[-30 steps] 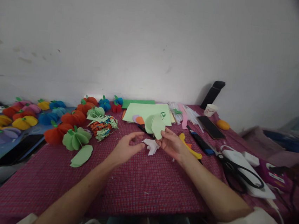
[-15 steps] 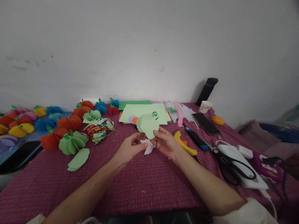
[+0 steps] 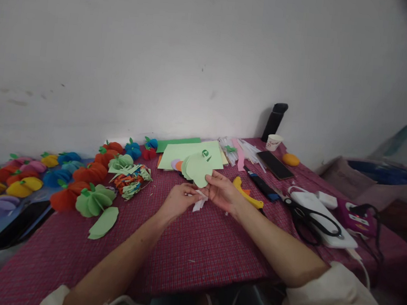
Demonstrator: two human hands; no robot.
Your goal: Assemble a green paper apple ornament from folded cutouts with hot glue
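My right hand pinches a pale green paper cutout by its lower right edge. Its rounded layers fan out to the left, and a dark green paper curl shows at its top. Just below, the fingertips of my left hand are closed together on a small white paper strip. More white scraps lie on the cloth under the fingertips. A folded light green paper piece rests on the table to the left, beside a finished green paper pumpkin.
Colourful paper pumpkins crowd the left, near a bundle of shredded paper. Paper sheets lie behind my hands. At right are a yellow-handled tool, a box cutter, scissors, a phone and a paper cup.
My left fingers have closed on a white strip beneath the cutout. My right hand still holds the green cutout. The whole view has shifted slightly.
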